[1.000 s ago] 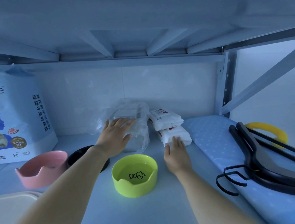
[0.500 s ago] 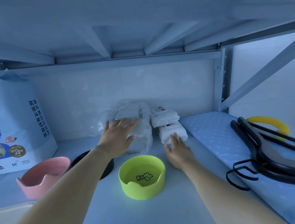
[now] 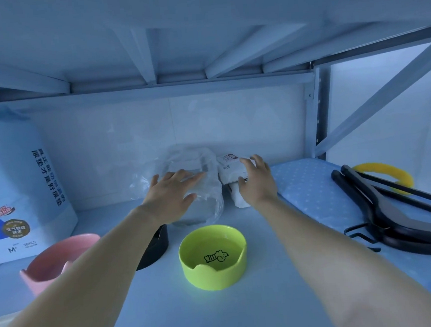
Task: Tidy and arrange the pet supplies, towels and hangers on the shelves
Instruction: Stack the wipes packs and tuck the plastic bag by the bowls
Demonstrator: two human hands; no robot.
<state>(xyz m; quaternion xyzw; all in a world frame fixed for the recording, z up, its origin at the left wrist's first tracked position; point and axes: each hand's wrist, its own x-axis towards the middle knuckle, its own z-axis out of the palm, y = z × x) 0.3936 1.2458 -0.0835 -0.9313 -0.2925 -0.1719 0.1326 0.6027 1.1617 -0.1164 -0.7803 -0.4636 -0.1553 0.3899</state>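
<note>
A clear plastic bag of supplies (image 3: 196, 162) lies at the back of the shelf, and my left hand (image 3: 171, 192) rests flat on it with fingers spread. Right beside it are two stacked white packets (image 3: 229, 166). My right hand (image 3: 258, 183) grasps the upper packet, thumb at its front and fingers over its top. In front stand a green pet bowl (image 3: 212, 256), a black bowl (image 3: 156, 248) partly hidden by my left forearm, and a pink bowl (image 3: 59, 260). Black hangers (image 3: 383, 209) lie on the blue dotted pad at right.
A large bag of pet pads (image 3: 18, 189) stands at the left. The blue dotted padded board (image 3: 312, 189) fills the right side of the shelf, with a yellow ring (image 3: 390, 172) behind the hangers. The shelf above sits low overhead. A metal upright and brace (image 3: 316, 119) close the right rear.
My right hand moved from the lower packet's front up onto the top packet and closed around it. My left hand stayed on the plastic bag. The view shifted closer.
</note>
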